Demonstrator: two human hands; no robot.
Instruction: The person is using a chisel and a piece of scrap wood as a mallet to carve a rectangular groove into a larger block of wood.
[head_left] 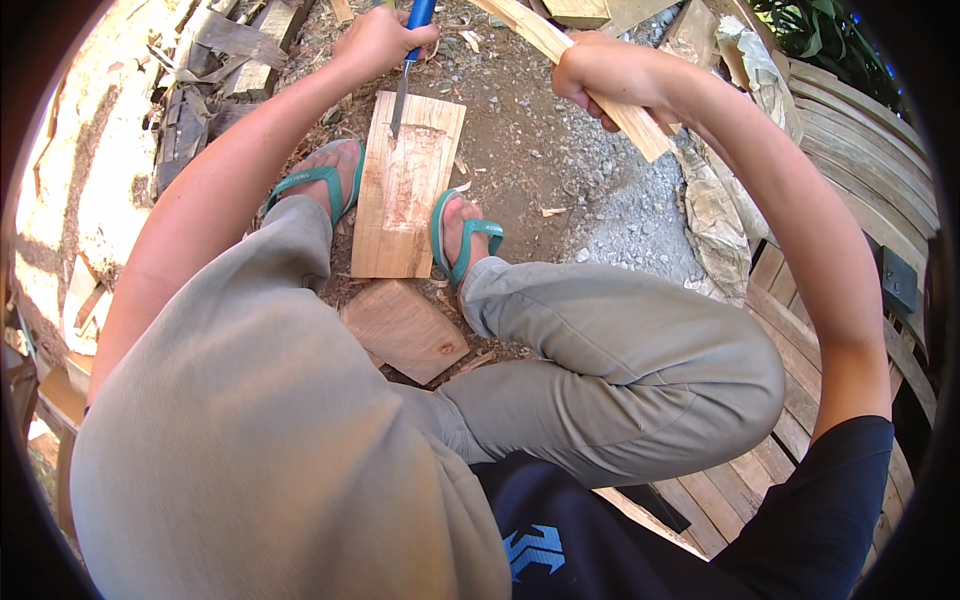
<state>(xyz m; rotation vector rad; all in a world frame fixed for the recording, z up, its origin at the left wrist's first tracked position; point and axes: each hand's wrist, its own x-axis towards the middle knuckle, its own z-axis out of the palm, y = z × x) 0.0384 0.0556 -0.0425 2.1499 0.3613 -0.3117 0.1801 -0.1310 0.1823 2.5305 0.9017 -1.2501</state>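
Observation:
My left hand (378, 42) is closed around a chisel with a blue handle (421, 14). Its metal blade points down, the tip at the carved part of a pale wooden board (392, 262). A shallow, rough-cut hollow runs along the middle of that board. In my right hand (612, 72) is a long pale wooden stick (640, 128), gripped near its lower end and raised to the right of the board. The stick's far end passes out of the top edge. My feet, in green flip-flops (318, 176), flank the board on both sides.
A brown wood block (405, 330) lies just below the board. Wood scraps (255, 50) are piled at the upper left. Grey gravel (630, 225) and a crumpled sack (712, 215) lie to the right, beside a slatted wooden bench (795, 345). Chips are scattered on the dirt.

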